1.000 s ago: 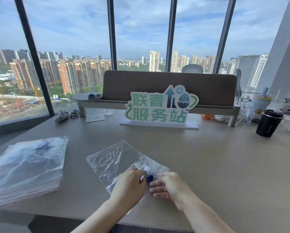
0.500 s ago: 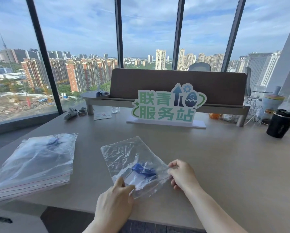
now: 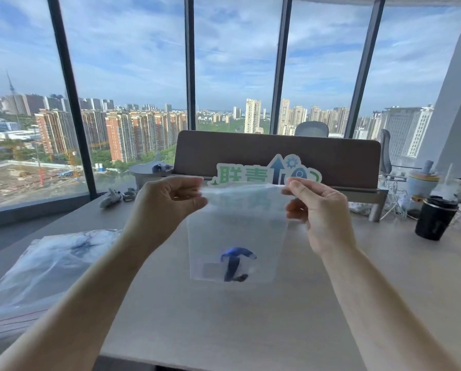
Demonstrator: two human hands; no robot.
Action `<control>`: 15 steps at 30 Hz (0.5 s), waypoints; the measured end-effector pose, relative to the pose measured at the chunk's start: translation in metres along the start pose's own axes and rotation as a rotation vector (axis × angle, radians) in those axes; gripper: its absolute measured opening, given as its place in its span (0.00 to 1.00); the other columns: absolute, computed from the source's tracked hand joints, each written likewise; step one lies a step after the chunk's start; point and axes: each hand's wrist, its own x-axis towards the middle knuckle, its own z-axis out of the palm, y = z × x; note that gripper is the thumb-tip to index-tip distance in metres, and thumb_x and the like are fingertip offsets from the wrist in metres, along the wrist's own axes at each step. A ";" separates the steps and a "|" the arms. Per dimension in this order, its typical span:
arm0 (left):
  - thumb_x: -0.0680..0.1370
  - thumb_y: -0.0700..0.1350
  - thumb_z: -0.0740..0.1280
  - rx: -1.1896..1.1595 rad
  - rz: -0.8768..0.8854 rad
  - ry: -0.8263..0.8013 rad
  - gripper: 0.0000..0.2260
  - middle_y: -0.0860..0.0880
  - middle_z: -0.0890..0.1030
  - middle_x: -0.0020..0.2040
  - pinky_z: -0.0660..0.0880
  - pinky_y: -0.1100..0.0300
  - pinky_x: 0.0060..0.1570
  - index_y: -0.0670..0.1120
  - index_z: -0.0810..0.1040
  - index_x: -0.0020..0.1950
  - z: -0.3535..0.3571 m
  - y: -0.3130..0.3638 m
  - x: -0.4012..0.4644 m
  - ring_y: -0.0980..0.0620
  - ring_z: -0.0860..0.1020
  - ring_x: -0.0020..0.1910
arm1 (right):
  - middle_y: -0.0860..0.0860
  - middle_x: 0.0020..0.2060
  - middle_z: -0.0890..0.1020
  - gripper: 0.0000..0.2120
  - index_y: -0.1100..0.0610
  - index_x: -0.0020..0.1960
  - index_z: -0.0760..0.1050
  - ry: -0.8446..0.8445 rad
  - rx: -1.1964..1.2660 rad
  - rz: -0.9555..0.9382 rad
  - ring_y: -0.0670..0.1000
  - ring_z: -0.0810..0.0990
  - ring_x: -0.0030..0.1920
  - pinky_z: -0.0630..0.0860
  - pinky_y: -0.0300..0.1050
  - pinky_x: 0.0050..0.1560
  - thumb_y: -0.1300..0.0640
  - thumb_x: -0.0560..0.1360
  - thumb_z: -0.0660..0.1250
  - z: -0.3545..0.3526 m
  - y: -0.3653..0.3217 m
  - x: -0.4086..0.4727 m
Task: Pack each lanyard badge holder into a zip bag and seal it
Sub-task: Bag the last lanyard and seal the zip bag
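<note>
A clear zip bag (image 3: 237,226) hangs upright in the air above the desk. My left hand (image 3: 168,202) pinches its top left corner and my right hand (image 3: 317,210) pinches its top right corner. At the bottom of the bag lies a badge holder with a blue lanyard (image 3: 236,263). Whether the zip strip along the top is closed I cannot tell.
A stack of clear zip bags (image 3: 42,266) lies on the desk (image 3: 384,303) at the left. A green and blue sign (image 3: 267,172) and a brown partition (image 3: 331,156) stand behind. A black cup (image 3: 435,218) stands at the right. More lanyards (image 3: 117,195) lie far left.
The bag with the badge holder lay flat on the desk under both hands; now both hands have lifted it by its top corners and hold it upright in front of the sign.
</note>
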 end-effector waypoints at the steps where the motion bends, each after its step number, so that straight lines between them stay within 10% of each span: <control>1: 0.67 0.42 0.77 0.009 0.023 0.010 0.14 0.57 0.85 0.41 0.78 0.64 0.52 0.55 0.83 0.50 -0.002 0.007 0.006 0.60 0.83 0.42 | 0.56 0.40 0.86 0.08 0.62 0.53 0.83 -0.027 0.029 -0.017 0.48 0.80 0.28 0.78 0.39 0.28 0.62 0.75 0.70 -0.001 -0.011 0.002; 9: 0.72 0.40 0.73 -0.131 -0.007 0.063 0.09 0.52 0.84 0.31 0.77 0.59 0.32 0.53 0.83 0.37 0.008 0.035 0.015 0.51 0.82 0.28 | 0.53 0.33 0.81 0.04 0.52 0.44 0.84 0.056 -0.311 -0.259 0.49 0.75 0.28 0.76 0.43 0.31 0.59 0.74 0.72 -0.016 -0.041 0.005; 15: 0.71 0.39 0.73 -0.202 -0.042 -0.073 0.02 0.48 0.85 0.35 0.77 0.61 0.28 0.44 0.83 0.39 0.032 0.054 0.004 0.53 0.80 0.27 | 0.46 0.51 0.76 0.12 0.45 0.54 0.82 -0.025 -1.082 -0.549 0.49 0.71 0.56 0.67 0.47 0.58 0.46 0.71 0.73 -0.001 -0.060 -0.008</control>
